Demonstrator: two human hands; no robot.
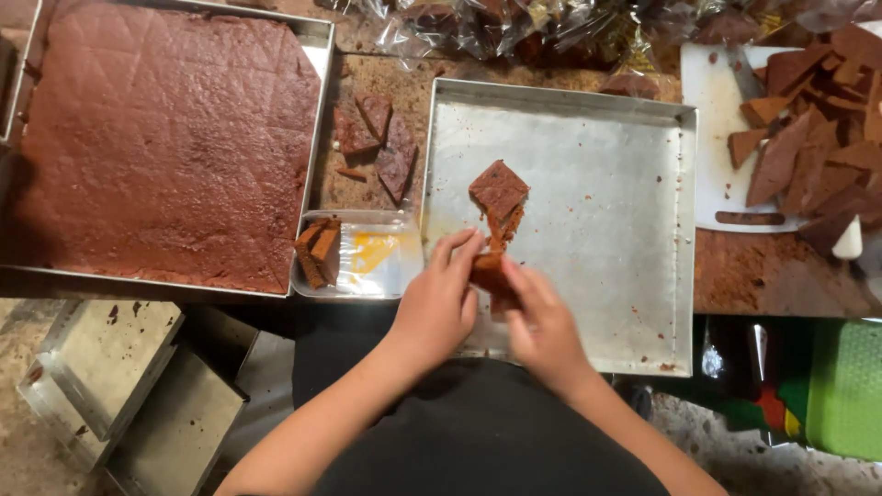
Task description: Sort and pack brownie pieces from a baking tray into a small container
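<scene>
The left hand (439, 308) and the right hand (544, 329) meet over the near edge of the large empty square metal tray (597, 184), and both have a narrow grip on one small brown piece of cake (490, 274), held between the fingertips; the lower part of this piece is hidden behind the right fingers, so its full shape cannot be told. Just beyond it, on the middle of the tray, lies a diamond-shaped brown cake slice (499, 191), and it is hard to see if the two pieces touch or not. On the left of the bench stands a big metal pan with a whole brown cake slab (165, 138) scored in diagonal lines; its left side is cut off by the picture edge. Between the pan and the tray, three loose brown cake pieces (378, 138) lie on the bench, and near the front edge a small clear plastic box (367, 262) holds two cake slices standing on edge. At the right edge a white cutting board (726, 101) carries a heap of brown cake offcuts (818, 138), too many and too overlapped to count, partly cut off. At the far edge, clear plastic bags (478, 23) are crumpled and their content is not clear. Under the bench at left, two empty metal pans (129, 386) are stacked.
</scene>
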